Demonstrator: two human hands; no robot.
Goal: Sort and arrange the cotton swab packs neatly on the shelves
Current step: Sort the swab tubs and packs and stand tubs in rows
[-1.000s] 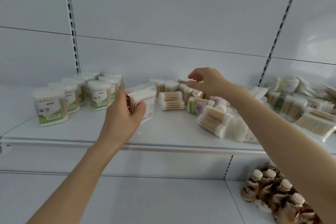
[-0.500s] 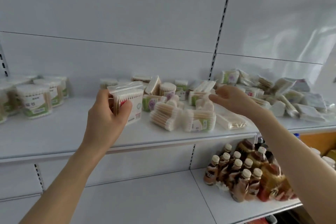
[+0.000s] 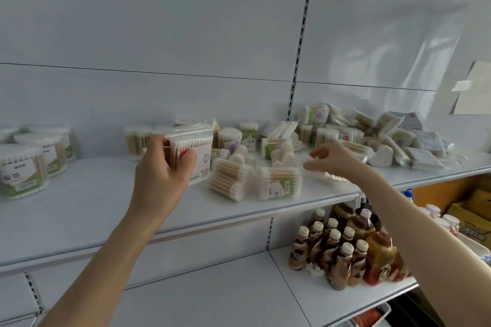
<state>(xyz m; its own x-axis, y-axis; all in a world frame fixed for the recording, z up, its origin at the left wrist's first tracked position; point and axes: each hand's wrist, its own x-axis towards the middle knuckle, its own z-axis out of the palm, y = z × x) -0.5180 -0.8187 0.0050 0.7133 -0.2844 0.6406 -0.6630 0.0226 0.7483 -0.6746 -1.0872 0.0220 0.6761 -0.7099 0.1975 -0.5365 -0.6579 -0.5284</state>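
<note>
On upper shelf (image 3: 93, 194), left hand (image 3: 159, 175) grips a flat rectangular swab pack (image 3: 198, 151) upright, thumb on near face, fingers wrapped round the far side. It's prob. kept on edge so it can stand in a row w/ its kind. Right hand (image 3: 336, 160) hovers half-open, fingers loosely curved, holding nothing, just above the jumbled pile of mixed packs (image 3: 372, 138), likely hunting a match. At far left, round tubs (image 3: 24, 167) stand grouped, well apart from pile; that type looks sorted. Near front edge, two packs (image 3: 277, 182) lie on their sides.
</note>
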